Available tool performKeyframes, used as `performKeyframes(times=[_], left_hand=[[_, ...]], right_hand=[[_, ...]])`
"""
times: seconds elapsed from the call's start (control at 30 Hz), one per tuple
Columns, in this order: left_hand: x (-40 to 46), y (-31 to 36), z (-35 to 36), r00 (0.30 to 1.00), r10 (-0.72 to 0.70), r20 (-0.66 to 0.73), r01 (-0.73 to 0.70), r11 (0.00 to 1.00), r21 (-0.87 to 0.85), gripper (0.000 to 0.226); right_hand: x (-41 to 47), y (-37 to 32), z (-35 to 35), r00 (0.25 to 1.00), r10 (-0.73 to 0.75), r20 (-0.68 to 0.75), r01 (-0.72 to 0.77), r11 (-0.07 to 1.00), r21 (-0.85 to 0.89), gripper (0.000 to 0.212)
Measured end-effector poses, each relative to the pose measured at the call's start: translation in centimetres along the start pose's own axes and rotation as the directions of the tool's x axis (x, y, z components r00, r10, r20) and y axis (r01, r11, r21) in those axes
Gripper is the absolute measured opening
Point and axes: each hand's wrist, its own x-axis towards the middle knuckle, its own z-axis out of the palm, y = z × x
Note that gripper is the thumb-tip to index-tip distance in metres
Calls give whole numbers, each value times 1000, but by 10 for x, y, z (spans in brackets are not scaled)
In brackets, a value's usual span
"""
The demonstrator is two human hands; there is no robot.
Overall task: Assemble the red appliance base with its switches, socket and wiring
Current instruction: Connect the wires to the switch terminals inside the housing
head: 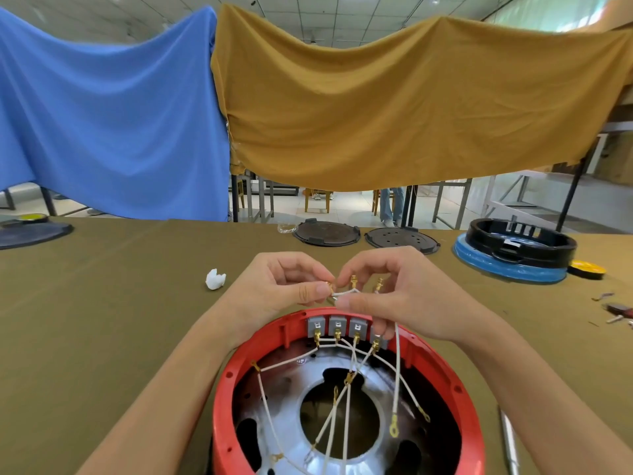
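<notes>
The red appliance base point(222, 399) lies open side up at the bottom centre. Several grey switches point(337, 325) sit in a row on its far wall, with brass terminals below them. White wires point(329, 426) with brass ring ends cross its silvery inner plate. Just above the far rim, my left hand point(274, 289) and my right hand point(404, 296) both pinch a short white wire harness point(342, 293) with brass connectors sticking up. A longer wire point(397, 371) hangs from my right hand into the base.
A white crumpled scrap point(215, 279) lies left of my hands. Two dark round plates point(325, 233) point(400, 238) rest at the table's far edge, and a black ring housing point(517, 248) on a blue base stands at right. Small parts point(616, 311) and a metal tool point(508, 440) lie at right.
</notes>
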Motion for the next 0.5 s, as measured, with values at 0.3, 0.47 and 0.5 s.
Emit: performKeyframes(times=[0.3, 0.47, 0.5], left_hand=[[1, 0, -1, 1000, 13, -19, -12, 999, 47, 20], [-5, 5, 2, 999, 21, -36, -17, 996, 86, 18], [-7, 7, 2, 999, 11, -35, -7, 994, 105, 18]], right_hand=[[6, -13, 0, 998, -61, 18, 64, 946, -319, 10], [2, -14, 2, 996, -87, 9, 84, 914, -397, 5], [1, -14, 3, 996, -92, 8, 87, 912, -400, 5]])
